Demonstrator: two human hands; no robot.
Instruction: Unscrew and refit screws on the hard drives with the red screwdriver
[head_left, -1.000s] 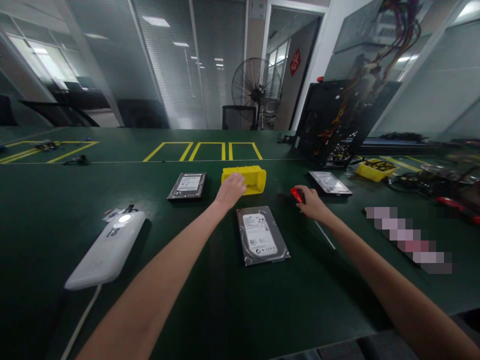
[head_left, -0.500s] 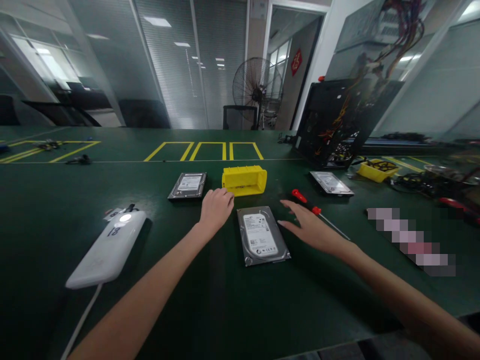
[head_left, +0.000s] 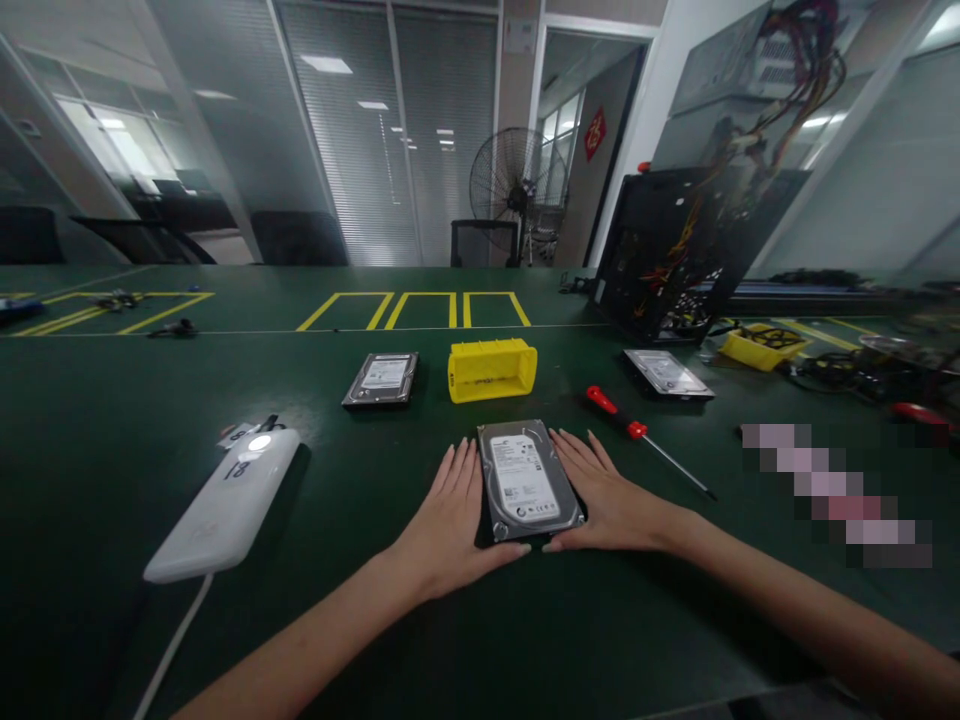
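We keep our left hand (head_left: 448, 520) open along the left edge of the middle drive (head_left: 527, 478), and our right hand (head_left: 611, 500) open along its right edge; our fingers point far and our thumbs reach in by its near edge; neither hand is closed round it. The middle drive lies flat on the green table (head_left: 360, 640), label up, between our palms.

Just beyond it we see the yellow bin (head_left: 492, 371), on its side with its opening towards us; to the right lies the screwdriver (head_left: 637, 431), red handle far and left, tip near and right; the left drive (head_left: 382, 380) and right drive (head_left: 666, 373) flank the bin, well apart.

Near left we have the white box (head_left: 229, 505), marked 18, with its cable (head_left: 174, 645); far right stands the computer case (head_left: 667, 255).
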